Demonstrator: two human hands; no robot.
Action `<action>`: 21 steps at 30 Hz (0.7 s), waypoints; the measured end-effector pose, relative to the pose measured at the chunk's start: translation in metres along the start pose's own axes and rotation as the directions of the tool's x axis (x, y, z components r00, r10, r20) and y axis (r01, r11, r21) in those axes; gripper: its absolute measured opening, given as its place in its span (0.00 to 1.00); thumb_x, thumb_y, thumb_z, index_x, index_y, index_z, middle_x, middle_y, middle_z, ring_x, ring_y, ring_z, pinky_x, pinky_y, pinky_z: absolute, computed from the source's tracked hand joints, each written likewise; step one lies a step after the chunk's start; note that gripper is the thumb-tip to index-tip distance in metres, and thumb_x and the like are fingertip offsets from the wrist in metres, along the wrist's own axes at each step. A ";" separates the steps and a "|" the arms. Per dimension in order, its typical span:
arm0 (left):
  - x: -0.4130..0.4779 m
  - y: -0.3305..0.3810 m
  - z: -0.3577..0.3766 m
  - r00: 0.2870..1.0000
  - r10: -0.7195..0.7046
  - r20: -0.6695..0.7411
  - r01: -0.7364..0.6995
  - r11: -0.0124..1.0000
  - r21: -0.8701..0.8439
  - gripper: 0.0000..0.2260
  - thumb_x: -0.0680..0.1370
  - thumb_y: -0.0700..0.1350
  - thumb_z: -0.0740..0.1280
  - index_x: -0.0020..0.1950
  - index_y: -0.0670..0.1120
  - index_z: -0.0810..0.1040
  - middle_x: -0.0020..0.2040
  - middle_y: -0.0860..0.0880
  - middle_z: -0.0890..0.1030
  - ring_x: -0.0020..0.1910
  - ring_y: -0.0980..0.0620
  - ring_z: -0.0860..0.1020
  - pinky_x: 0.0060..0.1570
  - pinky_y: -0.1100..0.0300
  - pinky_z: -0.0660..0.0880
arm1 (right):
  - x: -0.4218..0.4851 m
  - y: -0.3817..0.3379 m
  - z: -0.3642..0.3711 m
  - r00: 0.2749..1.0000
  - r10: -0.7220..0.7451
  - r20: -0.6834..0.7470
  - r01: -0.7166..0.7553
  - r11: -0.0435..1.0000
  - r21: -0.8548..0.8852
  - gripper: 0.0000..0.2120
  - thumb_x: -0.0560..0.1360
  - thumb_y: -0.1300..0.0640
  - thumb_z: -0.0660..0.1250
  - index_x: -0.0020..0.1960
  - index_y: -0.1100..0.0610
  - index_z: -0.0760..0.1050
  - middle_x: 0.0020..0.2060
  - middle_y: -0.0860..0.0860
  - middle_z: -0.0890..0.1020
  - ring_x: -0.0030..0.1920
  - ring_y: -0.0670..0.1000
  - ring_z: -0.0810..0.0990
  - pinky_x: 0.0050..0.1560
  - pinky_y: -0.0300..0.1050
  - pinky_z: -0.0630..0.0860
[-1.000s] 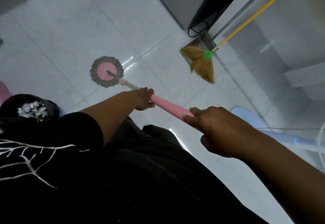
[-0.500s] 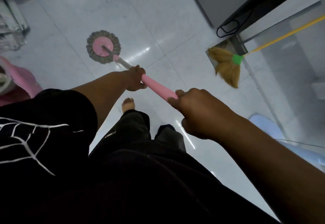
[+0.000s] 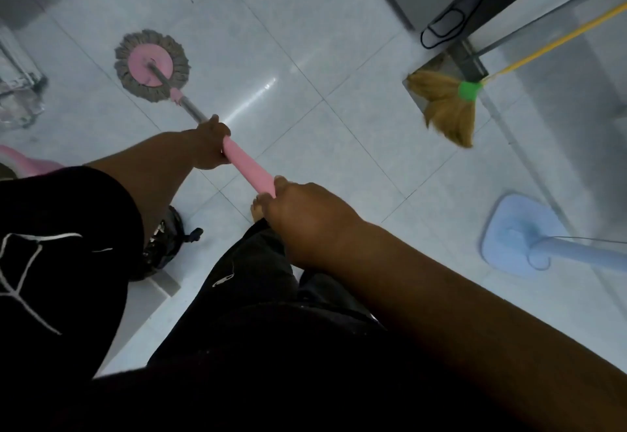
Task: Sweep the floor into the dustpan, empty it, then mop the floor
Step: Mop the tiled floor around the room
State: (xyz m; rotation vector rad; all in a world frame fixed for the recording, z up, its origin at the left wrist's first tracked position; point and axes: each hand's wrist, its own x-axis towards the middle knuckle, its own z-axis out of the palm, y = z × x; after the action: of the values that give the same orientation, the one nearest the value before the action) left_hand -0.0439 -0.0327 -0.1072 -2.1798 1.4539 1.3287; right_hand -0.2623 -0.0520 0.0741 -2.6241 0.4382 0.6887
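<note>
Presently the tiled floor (image 3: 305, 41) shows a wet sheen, so the mopping stage is judged under way. The mop (image 3: 152, 65) lies head-flat on the tiles, pushed further out than a second ago, and coverage advances. The broom (image 3: 444, 105) leans well apart, unused. The left hand (image 3: 210, 144) and right hand (image 3: 305, 217) both clasp the pink handle.

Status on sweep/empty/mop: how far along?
Sweeping looks done: the broom rests aside, in no hand, beside what may be the dustpan; whether it was emptied cannot be told. In hand: left hand and right hand both grip the mop handle, mop head flat on the tiled floor. Left: the rest of the mopping; how much is unclear.
</note>
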 end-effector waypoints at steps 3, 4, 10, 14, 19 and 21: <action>-0.010 0.006 0.018 1.000 -0.005 0.023 0.004 0.999 0.044 0.22 0.77 0.45 0.68 0.67 0.36 0.68 0.71 0.35 0.62 0.73 0.39 0.61 0.70 0.45 0.63 | -0.019 -0.007 0.014 1.000 0.016 0.013 -0.016 1.000 0.001 0.21 0.75 0.62 0.66 0.67 0.63 0.69 0.52 0.59 0.75 0.35 0.53 0.69 0.34 0.43 0.66; -0.014 0.011 0.025 1.000 -0.005 0.031 0.004 0.999 0.044 0.23 0.78 0.45 0.68 0.68 0.37 0.67 0.72 0.36 0.61 0.73 0.39 0.62 0.70 0.45 0.63 | -0.028 -0.007 0.019 0.999 0.026 0.021 -0.026 1.000 0.015 0.21 0.74 0.62 0.66 0.67 0.63 0.69 0.52 0.59 0.75 0.34 0.52 0.67 0.33 0.42 0.65; -0.046 0.066 0.082 0.995 0.039 0.087 -0.044 0.998 0.053 0.22 0.79 0.47 0.67 0.66 0.36 0.67 0.66 0.38 0.66 0.65 0.40 0.70 0.66 0.45 0.68 | -0.112 -0.005 0.052 0.999 0.035 0.033 -0.034 0.999 -0.024 0.25 0.73 0.64 0.65 0.69 0.63 0.66 0.54 0.60 0.75 0.27 0.48 0.54 0.27 0.42 0.54; -0.087 0.120 0.136 0.995 0.056 0.085 -0.065 0.992 0.104 0.21 0.78 0.50 0.67 0.65 0.39 0.68 0.64 0.41 0.68 0.58 0.41 0.75 0.59 0.45 0.73 | -0.189 -0.006 0.079 0.995 0.043 0.085 -0.039 0.998 -0.049 0.23 0.73 0.64 0.64 0.68 0.61 0.67 0.54 0.58 0.75 0.27 0.49 0.59 0.24 0.41 0.50; -0.132 0.189 0.207 0.992 0.124 0.017 -0.125 0.985 0.121 0.22 0.77 0.57 0.65 0.62 0.44 0.69 0.60 0.45 0.72 0.55 0.44 0.77 0.55 0.44 0.75 | -0.296 0.005 0.102 0.987 0.090 0.130 -0.082 0.994 -0.065 0.27 0.71 0.65 0.61 0.70 0.54 0.64 0.60 0.55 0.73 0.37 0.54 0.75 0.31 0.45 0.71; -0.144 0.210 0.230 0.993 0.117 -0.003 -0.116 0.988 0.102 0.23 0.77 0.60 0.63 0.63 0.46 0.67 0.60 0.47 0.72 0.55 0.44 0.77 0.55 0.42 0.75 | -0.330 0.014 0.108 0.986 0.118 0.115 -0.110 0.991 -0.074 0.31 0.71 0.66 0.60 0.72 0.52 0.61 0.65 0.54 0.70 0.44 0.55 0.79 0.38 0.49 0.78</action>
State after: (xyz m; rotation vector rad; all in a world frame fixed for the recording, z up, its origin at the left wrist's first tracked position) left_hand -0.3613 0.0908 -0.0676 -2.0682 1.6374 1.2527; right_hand -0.5847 0.0482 0.1557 -2.6191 0.5412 0.9067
